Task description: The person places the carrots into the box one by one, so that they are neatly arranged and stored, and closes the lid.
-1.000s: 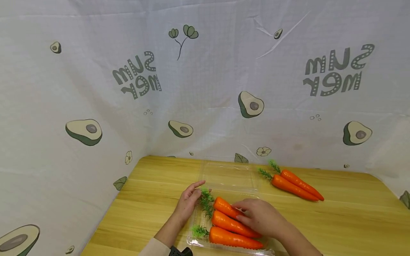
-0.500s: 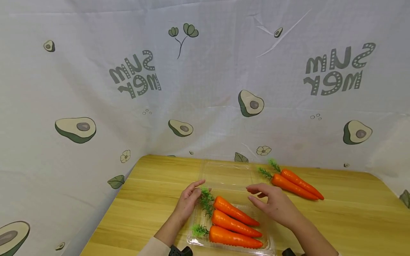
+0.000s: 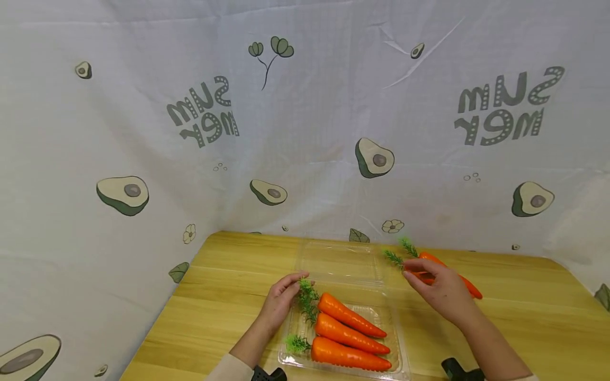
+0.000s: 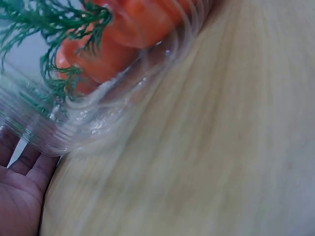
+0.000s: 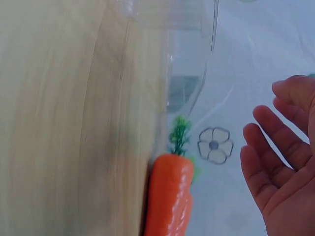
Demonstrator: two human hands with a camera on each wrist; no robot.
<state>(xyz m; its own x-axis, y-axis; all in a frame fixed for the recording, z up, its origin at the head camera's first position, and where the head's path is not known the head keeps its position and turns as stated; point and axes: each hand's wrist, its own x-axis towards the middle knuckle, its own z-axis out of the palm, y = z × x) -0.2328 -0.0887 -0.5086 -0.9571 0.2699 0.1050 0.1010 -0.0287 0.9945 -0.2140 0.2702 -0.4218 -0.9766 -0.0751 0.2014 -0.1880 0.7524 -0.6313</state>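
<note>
The clear tray (image 3: 401,355) sat on the wooden surface (image 3: 224,280), its transparent lid (image 3: 339,260) laid open on the tray's far side. Inside the tray lay three carrots side by side: the near carrot (image 3: 350,355), the middle carrot (image 3: 350,333) and the far carrot (image 3: 350,315), leafy tops toward the tray's left wall. At that wall the person's left hand (image 3: 280,299) rested, its fingers fairly straight and slightly apart against the plastic. Two more carrots lay on the surface beyond the tray's right far corner, the front one (image 5: 170,196) just beside the rear one (image 3: 471,287). Over this pair, right of the tray, hung the person's right hand (image 3: 443,291), its fingers gently bent, spread from the thumb and pinching nothing. Behind the tray and surface stood a white printed cloth (image 3: 310,132).
</note>
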